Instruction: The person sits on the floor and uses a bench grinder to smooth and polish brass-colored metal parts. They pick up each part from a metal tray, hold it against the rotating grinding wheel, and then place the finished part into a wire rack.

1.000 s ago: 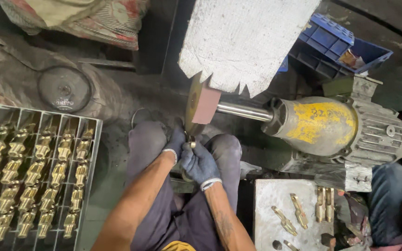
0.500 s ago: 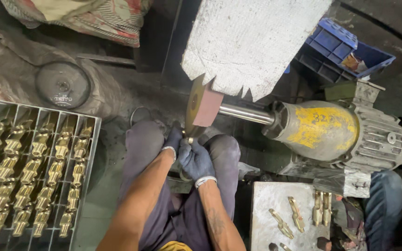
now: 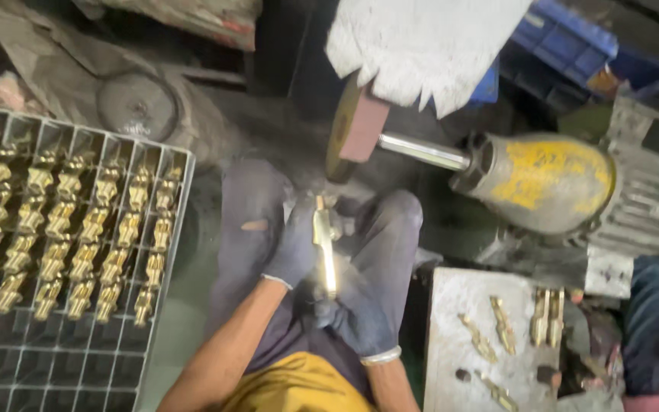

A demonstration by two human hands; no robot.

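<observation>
A long shiny brass fitting [image 3: 323,244] is held lengthwise over my lap by both gloved hands. My left hand [image 3: 293,243] grips its upper part from the left side. The lower end sits in my right hand [image 3: 360,313]. The piece is a short way below the pinkish buffing wheel [image 3: 354,126], apart from it. The wheel is mounted on a steel shaft [image 3: 422,151] running out of a yellow and grey motor [image 3: 566,191].
On the left stands a compartmented metal tray [image 3: 169,229] with several brass fittings in rows. A grey metal plate [image 3: 451,328] at the lower right carries several loose brass pieces. A white ragged guard [image 3: 421,46] hangs above the wheel. Blue crate [image 3: 573,46] at upper right.
Both hands have pulled the brass fitting back from the buffing wheel toward my lap. The piece is turned lengthwise between the hands.
</observation>
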